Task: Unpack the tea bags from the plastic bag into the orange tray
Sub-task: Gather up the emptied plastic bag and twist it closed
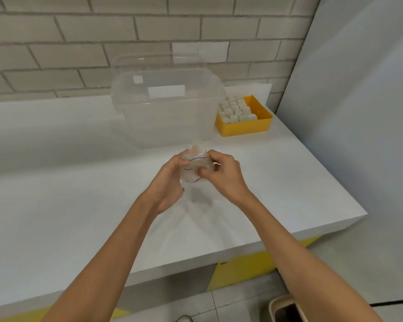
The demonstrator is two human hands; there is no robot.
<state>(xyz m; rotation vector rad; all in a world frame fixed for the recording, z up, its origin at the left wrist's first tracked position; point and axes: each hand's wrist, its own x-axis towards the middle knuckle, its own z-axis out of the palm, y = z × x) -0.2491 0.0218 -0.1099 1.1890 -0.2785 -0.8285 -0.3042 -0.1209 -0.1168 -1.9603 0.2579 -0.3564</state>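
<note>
Both hands hold the plastic bag up above the white counter, just in front of the clear bin & slightly towards its right end. The left hand has its fingers curled round the bag's left side, thumb on top. The right hand pinches the bag's right edge w/ bent fingers & thumb, near the thin blue line across the bag. The bag is crumpled, see-through & too blurred to tell what's inside.

The orange tray sits just beside the bin's right end, on the counter. Pale tea bags stand in rows, filling approx. the tray half nearer the bin; the far half shows bare orange floor.

Behind the bin a clear lid leans against the brick wall.
</note>
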